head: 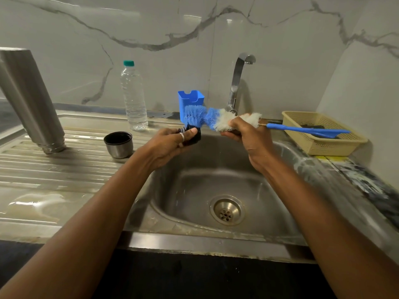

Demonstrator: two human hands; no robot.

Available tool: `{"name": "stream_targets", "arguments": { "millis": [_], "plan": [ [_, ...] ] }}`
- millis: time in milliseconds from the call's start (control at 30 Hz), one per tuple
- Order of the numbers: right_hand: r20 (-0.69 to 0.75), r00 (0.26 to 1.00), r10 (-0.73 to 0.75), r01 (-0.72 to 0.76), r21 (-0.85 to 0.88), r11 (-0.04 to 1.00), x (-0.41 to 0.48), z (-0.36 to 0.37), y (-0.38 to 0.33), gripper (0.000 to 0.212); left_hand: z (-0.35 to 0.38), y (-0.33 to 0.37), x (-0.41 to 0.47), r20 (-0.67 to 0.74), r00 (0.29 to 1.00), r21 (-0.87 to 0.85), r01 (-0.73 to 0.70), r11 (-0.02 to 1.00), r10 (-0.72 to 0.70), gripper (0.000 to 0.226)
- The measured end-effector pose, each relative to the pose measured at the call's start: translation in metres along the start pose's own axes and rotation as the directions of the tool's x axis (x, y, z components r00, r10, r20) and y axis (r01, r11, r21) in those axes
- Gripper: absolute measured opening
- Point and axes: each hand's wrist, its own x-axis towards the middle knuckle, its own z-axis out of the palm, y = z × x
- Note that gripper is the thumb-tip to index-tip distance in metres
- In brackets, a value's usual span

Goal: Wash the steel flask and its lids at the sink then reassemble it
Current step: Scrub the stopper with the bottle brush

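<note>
**Black stopper lid scrubbed over the sink**

At frame centre, the left hand [170, 145] grips the black stopper lid [193, 137]; the right hand [248, 134] clasps the bottle brush [207, 118], its blue bristles on the lid. The steel flask [30, 100] stands inverted upper left, the cup lid [118, 144] beside it.

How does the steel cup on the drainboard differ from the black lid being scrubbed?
The cup stands free, mouth up, on the drainboard; the black lid is held in the left hand over the sink. The cup is steel outside, the lid all black. The brush touches only the lid.
</note>
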Motion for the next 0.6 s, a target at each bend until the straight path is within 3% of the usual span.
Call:
{"name": "stream_targets", "arguments": {
  "millis": [100,267,467,600],
  "plan": [
    [0.019,1.000,-0.008,0.008,0.009,1.000,0.001,-0.001,-0.005,0.008,0.003,0.002,-0.002,-0.003,1.000,-0.068,0.006,0.998,-0.006,0.029],
    [-0.062,0.998,0.016,-0.017,-0.018,1.000,0.004,-0.003,0.001,0.002,0.009,0.006,-0.005,-0.011,1.000,-0.207,-0.029,0.978,0.028,0.038],
    [-0.087,0.996,0.007,-0.010,-0.024,1.000,0.007,-0.004,0.006,0.004,0.010,0.009,-0.007,0.067,0.998,-0.171,0.004,0.985,0.007,0.030],
    [-0.054,0.998,0.017,-0.017,-0.003,1.000,0.004,-0.003,0.004,0.004,0.011,0.008,-0.006,0.027,1.000,-0.140,0.013,0.990,-0.009,0.024]
  ]
}}
